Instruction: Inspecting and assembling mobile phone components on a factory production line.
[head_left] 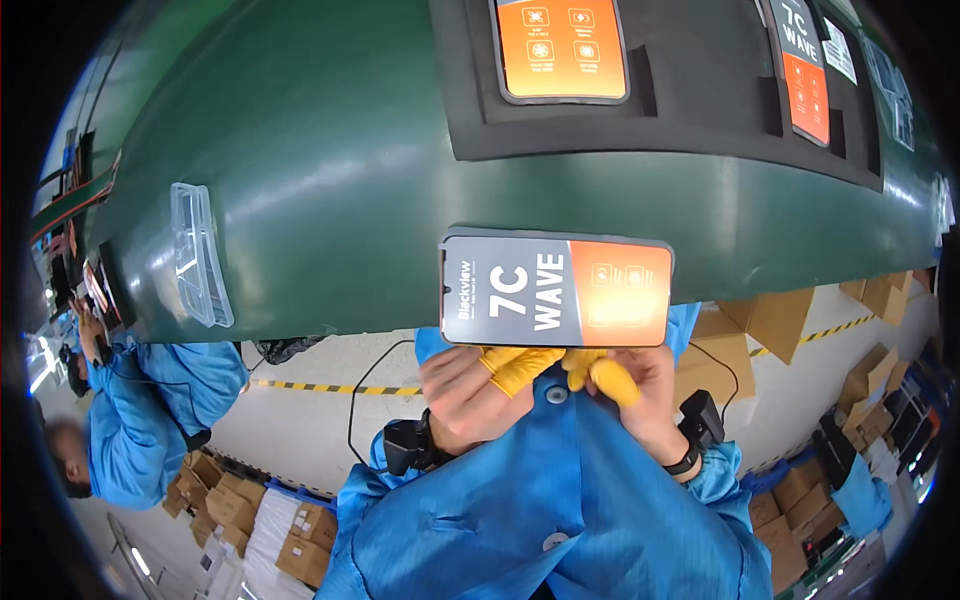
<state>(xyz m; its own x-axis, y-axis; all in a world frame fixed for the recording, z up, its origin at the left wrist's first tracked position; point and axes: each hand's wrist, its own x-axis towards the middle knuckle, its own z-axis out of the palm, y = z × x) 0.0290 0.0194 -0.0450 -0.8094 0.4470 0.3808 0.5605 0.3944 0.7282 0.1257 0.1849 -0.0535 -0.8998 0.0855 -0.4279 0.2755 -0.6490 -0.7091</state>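
A large phone [510, 292] with a grey and orange printed screen film lies sideways, overlapping the near edge of the green table [330, 230]. Just below its near long side is my left hand [475, 395], fingers curled, with yellow finger cots on some of them. Close beside it my right hand [640, 390] has its thumb and fingers drawn together, also in yellow cots. Both sets of fingertips meet near the phone's lower edge and partly disappear behind it. Whatever they pinch, if anything, is hidden.
A dark mat [700, 135] at the back carries another orange-screened phone [562, 55] and a grey-and-orange phone [803, 80]. A clear plastic tray [200, 255] rests at left. A person in blue [150, 420] sits at far left. Cardboard boxes [715, 355] stand below the table edge.
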